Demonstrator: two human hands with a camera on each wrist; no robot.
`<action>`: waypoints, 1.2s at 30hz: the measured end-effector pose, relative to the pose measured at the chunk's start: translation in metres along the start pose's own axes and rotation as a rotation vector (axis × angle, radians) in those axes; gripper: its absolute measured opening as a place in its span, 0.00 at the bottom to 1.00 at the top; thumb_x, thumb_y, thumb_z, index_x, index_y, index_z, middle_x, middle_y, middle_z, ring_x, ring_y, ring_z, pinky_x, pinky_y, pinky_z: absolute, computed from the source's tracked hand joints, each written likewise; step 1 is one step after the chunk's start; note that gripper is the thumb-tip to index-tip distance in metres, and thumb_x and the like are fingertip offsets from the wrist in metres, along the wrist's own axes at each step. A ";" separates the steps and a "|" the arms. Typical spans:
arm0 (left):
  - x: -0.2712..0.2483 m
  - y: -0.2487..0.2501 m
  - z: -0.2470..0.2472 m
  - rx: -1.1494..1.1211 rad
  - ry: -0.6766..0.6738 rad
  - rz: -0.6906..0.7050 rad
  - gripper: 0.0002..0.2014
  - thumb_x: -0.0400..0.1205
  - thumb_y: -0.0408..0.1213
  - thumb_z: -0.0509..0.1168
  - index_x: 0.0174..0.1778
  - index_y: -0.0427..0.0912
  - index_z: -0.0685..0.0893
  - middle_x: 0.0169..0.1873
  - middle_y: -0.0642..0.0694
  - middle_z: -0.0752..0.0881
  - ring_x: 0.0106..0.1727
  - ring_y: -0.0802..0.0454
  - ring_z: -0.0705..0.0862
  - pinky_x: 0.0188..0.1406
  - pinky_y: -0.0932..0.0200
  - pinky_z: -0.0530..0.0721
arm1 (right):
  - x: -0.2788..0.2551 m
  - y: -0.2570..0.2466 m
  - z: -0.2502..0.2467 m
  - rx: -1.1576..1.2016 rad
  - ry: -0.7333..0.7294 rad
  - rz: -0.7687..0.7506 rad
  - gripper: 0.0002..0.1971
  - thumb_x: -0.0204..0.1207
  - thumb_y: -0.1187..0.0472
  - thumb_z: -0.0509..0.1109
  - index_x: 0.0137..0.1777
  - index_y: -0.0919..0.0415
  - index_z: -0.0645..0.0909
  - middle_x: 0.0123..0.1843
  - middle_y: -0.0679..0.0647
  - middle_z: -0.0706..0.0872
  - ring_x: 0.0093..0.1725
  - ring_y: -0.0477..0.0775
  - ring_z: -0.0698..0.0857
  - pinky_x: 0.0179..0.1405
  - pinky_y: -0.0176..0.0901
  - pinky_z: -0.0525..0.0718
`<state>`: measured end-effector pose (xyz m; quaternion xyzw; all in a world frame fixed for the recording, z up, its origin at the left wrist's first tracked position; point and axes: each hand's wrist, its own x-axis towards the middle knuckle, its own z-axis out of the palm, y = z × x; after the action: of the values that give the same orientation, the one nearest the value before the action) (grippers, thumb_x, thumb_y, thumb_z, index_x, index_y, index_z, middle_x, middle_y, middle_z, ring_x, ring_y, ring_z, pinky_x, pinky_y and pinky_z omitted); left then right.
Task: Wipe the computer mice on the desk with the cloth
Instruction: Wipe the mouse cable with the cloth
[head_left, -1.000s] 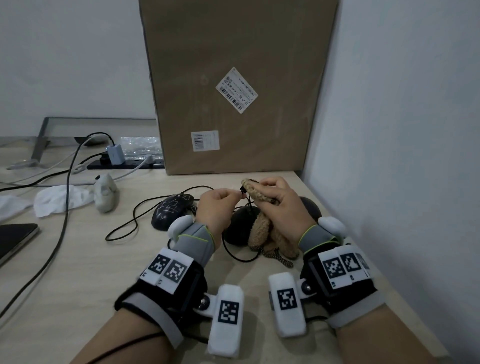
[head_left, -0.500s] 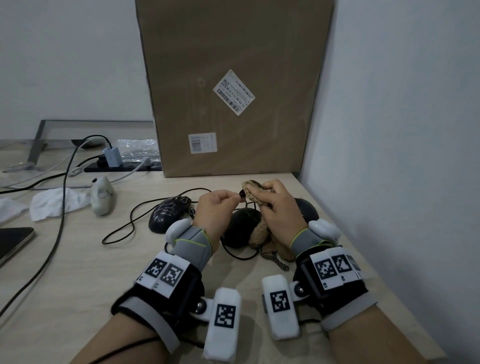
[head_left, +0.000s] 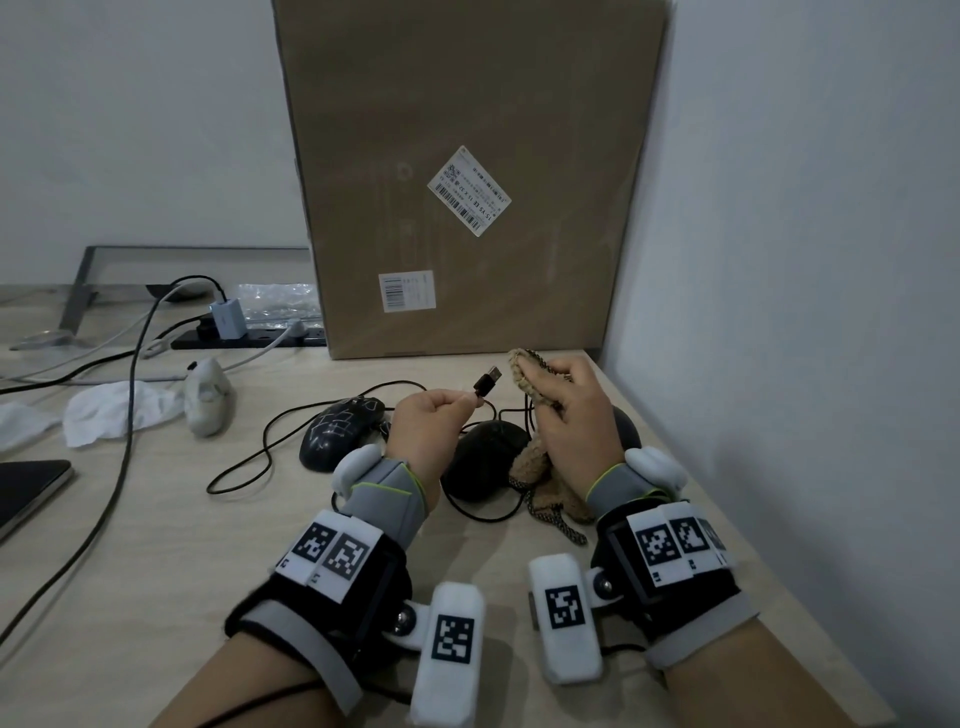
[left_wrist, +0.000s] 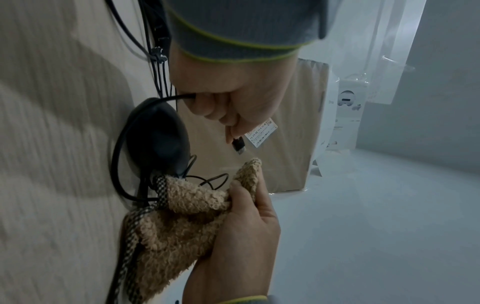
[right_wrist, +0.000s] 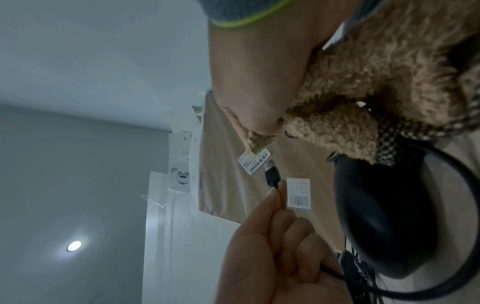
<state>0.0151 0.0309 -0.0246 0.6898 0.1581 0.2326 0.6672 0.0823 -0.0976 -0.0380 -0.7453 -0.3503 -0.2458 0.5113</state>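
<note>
Head view shows the left hand (head_left: 434, 423) pinching a plug (head_left: 487, 381) while the right hand (head_left: 574, 415) grips the cloth (head_left: 527, 376) beside it, above the mice (head_left: 483, 457) on the surface; wiping should probably stay gentle.

Both forearms are bare up to the wrists. Each wrist carries a broad black strap (head_left: 358, 587) edged with a grey band, and on top of each strap sits a white block printed with two black-and-white square code markers (head_left: 332, 548). From the inner side of each strap a small metal pivot joint (head_left: 402, 618) holds out a rounded white paddle (head_left: 449, 654) bearing one more code marker. Ahead of the straps, grey knitted cuffs (head_left: 387, 499) trimmed with a thin yellow-green line cover the base of the left hand (head_left: 428, 431) and the right hand (head_left: 574, 421). A smooth white rounded pod (head_left: 657, 467) sits on the outer side of each cuff. A thin black cable (head_left: 270, 699) runs along the left forearm.
</note>
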 end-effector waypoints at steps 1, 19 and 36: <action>0.000 0.001 0.000 -0.007 0.006 -0.001 0.07 0.82 0.32 0.64 0.41 0.37 0.86 0.14 0.55 0.66 0.18 0.58 0.62 0.14 0.70 0.61 | -0.001 -0.001 0.000 0.011 -0.015 -0.017 0.24 0.74 0.78 0.62 0.66 0.59 0.80 0.54 0.51 0.75 0.51 0.32 0.75 0.56 0.16 0.68; 0.001 0.000 0.002 0.017 0.033 0.069 0.10 0.79 0.30 0.66 0.31 0.42 0.82 0.22 0.49 0.72 0.19 0.60 0.67 0.15 0.73 0.66 | -0.001 -0.002 0.002 -0.172 -0.014 -0.043 0.23 0.71 0.72 0.58 0.63 0.59 0.83 0.55 0.62 0.77 0.51 0.52 0.76 0.52 0.23 0.70; 0.002 -0.007 0.003 0.399 -0.040 0.445 0.02 0.78 0.33 0.68 0.41 0.39 0.85 0.15 0.56 0.74 0.20 0.60 0.69 0.32 0.57 0.73 | 0.002 -0.008 -0.008 0.266 0.067 0.475 0.14 0.75 0.54 0.71 0.40 0.68 0.85 0.26 0.52 0.77 0.24 0.42 0.70 0.23 0.34 0.70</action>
<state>0.0197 0.0297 -0.0310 0.8294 0.0322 0.3239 0.4540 0.0773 -0.1023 -0.0290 -0.7245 -0.1778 -0.0953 0.6592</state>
